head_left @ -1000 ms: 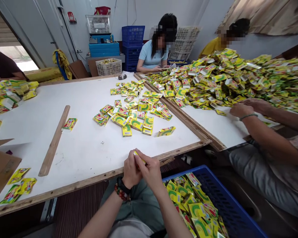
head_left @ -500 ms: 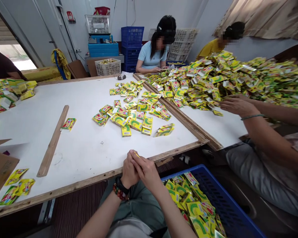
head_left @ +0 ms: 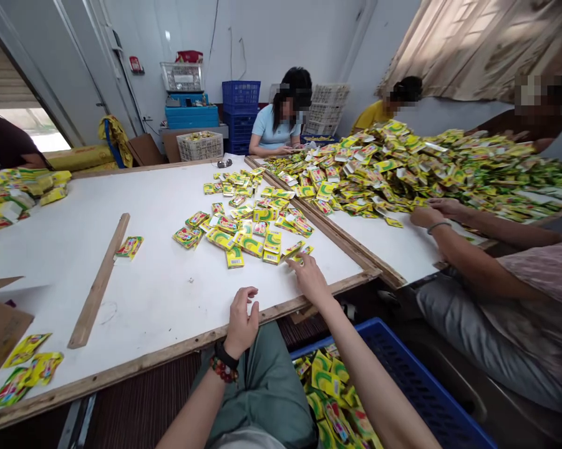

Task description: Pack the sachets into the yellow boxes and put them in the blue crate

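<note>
My right hand [head_left: 307,274] reaches over the near edge of the table. Its fingertips are at a small yellow-and-green printed box [head_left: 292,250] at the near right of a loose group; the fingers partly cover the box, and no firm grip on it shows. Lower and to the left, my left hand [head_left: 243,318] hovers by the wooden edge with its fingers loosely bent and apart, holding nothing. In front of both hands lie several similar small boxes [head_left: 251,244], some flat and some overlapping.
A blue crate [head_left: 414,374] of the same boxes stands below the table, right of my legs. Wooden strips [head_left: 100,280] divide the white tabletop [head_left: 168,293]. A large heap [head_left: 383,165] lies to the right, where a co-worker's hands [head_left: 430,215] handle boxes. An open carton [head_left: 2,330] sits left.
My hands were together at the table edge and have parted. The right has moved forward and right to the boxes; the left has opened near the edge. The view has tilted up slightly.
</note>
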Available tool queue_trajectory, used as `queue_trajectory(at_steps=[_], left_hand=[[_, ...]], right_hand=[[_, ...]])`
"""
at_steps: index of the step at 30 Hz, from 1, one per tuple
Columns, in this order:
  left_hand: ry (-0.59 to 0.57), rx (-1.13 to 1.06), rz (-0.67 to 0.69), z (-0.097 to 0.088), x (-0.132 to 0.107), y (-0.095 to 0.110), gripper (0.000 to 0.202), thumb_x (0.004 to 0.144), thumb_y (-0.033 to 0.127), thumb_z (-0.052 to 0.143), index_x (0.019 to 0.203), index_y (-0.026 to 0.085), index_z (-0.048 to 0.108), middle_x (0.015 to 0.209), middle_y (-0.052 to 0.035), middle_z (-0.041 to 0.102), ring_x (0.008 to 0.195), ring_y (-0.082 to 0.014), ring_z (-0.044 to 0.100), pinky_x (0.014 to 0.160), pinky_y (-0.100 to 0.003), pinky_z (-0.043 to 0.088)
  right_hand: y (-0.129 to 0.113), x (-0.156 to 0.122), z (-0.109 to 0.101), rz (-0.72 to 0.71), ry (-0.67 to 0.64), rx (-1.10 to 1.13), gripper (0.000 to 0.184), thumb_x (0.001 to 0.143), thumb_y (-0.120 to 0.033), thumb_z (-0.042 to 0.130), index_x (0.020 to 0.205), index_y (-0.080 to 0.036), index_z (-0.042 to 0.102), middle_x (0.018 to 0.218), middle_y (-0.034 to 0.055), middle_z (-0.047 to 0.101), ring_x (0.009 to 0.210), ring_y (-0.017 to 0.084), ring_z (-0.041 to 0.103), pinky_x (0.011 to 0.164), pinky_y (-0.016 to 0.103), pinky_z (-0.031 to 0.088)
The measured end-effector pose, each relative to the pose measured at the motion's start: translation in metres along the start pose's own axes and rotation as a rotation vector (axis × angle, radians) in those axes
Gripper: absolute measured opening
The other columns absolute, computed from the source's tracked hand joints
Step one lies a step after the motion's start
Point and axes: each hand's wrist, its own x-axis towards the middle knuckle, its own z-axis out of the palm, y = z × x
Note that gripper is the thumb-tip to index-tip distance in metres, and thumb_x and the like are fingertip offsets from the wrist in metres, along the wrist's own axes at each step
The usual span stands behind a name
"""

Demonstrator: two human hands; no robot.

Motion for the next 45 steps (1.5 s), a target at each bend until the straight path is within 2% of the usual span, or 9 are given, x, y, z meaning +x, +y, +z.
queue_trajectory(at_steps=[5,10,13,19,23,28,36,41,45], left_hand=[[0.029,0.016,-0.002,-0.009,-0.001,0.001,0.032,0.084,0.013,0.048,0.115,0.018,0.052,0.114,-0.0107,0.058,0.105,-0.0222,0.057,0.087,-0.040,0.050],[-0.302,0.062,0.200,-0.027,0.014,0.029,0.096,0.072,0.034,0.075,0.148,0.023,0.017,0.155,-0.0155,0.020,0.142,-0.0334,0.022,0.114,-0.056,0.026],[-0.400,-0.033,0.182,-0.023,0.020,0.042,0.095,0.078,0.035,0.069,0.150,0.022,0.008,0.151,-0.0161,0.031,0.137,-0.0304,0.035,0.111,-0.051,0.033],[-0.006,0.017,-0.090,0.003,-0.001,0.023,0.077,0.082,0.035,0.064,0.144,0.021,0.020,0.134,-0.0147,0.051,0.113,-0.0251,0.059,0.093,-0.041,0.051],[0.126,0.168,0.049,0.010,-0.014,0.004,0.064,0.079,0.034,0.064,0.134,0.018,0.035,0.129,-0.0152,0.055,0.117,-0.0273,0.057,0.095,-0.042,0.051],[0.159,0.268,0.259,0.013,-0.019,-0.006,0.064,0.076,0.028,0.062,0.132,0.020,0.033,0.119,-0.0127,0.060,0.107,-0.0257,0.063,0.086,-0.040,0.054],[0.056,0.303,0.264,0.014,-0.016,-0.002,0.040,0.072,0.026,0.061,0.107,0.023,0.043,0.087,-0.0021,0.060,0.072,-0.0188,0.064,0.060,-0.029,0.050],[0.014,0.307,0.159,0.011,-0.016,-0.003,0.054,0.078,0.032,0.055,0.124,0.016,0.031,0.100,-0.0107,0.063,0.073,-0.0225,0.065,0.060,-0.033,0.050],[-0.015,0.318,0.124,0.009,-0.017,-0.003,0.052,0.082,0.035,0.051,0.125,0.015,0.030,0.108,-0.0162,0.061,0.078,-0.0250,0.065,0.064,-0.036,0.049]], right_hand=[[-0.004,0.018,-0.019,-0.223,-0.074,0.184,0.023,0.088,-0.010,0.045,0.082,-0.016,0.066,0.108,0.0139,0.064,0.108,0.024,0.058,0.094,0.039,0.046],[-0.028,-0.024,-0.070,-0.360,-0.201,0.712,0.028,0.095,-0.037,0.041,0.085,-0.021,0.062,0.113,0.0087,0.065,0.107,0.022,0.060,0.092,0.035,0.048],[-0.050,-0.041,-0.075,-0.330,-0.230,1.026,0.031,0.091,-0.045,0.048,0.082,-0.020,0.064,0.110,0.0078,0.067,0.105,0.023,0.061,0.093,0.037,0.048],[-0.079,-0.058,-0.021,-0.053,-0.057,1.376,0.044,0.087,-0.040,0.056,0.129,-0.026,0.054,0.137,0.0080,0.056,0.124,0.024,0.053,0.101,0.040,0.044],[-0.098,-0.069,0.007,0.202,-0.033,1.477,0.048,0.079,-0.036,0.063,0.125,-0.021,0.059,0.122,0.0080,0.066,0.108,0.025,0.063,0.090,0.038,0.052],[-0.108,-0.077,0.012,0.388,-0.167,1.682,0.049,0.069,-0.036,0.074,0.115,-0.018,0.068,0.106,0.0066,0.073,0.099,0.025,0.068,0.089,0.038,0.053],[-0.092,-0.072,0.008,0.296,-0.130,1.444,0.037,0.069,-0.034,0.070,0.102,-0.016,0.075,0.104,0.0088,0.075,0.100,0.030,0.069,0.091,0.047,0.053],[-0.098,-0.087,0.003,-0.051,0.114,1.076,0.036,0.086,-0.031,0.057,0.121,-0.023,0.066,0.128,0.0070,0.063,0.121,0.026,0.057,0.105,0.046,0.042],[-0.105,-0.092,0.008,0.030,0.228,0.954,0.032,0.087,-0.031,0.057,0.114,-0.020,0.070,0.109,0.0083,0.073,0.097,0.025,0.070,0.089,0.040,0.055]])
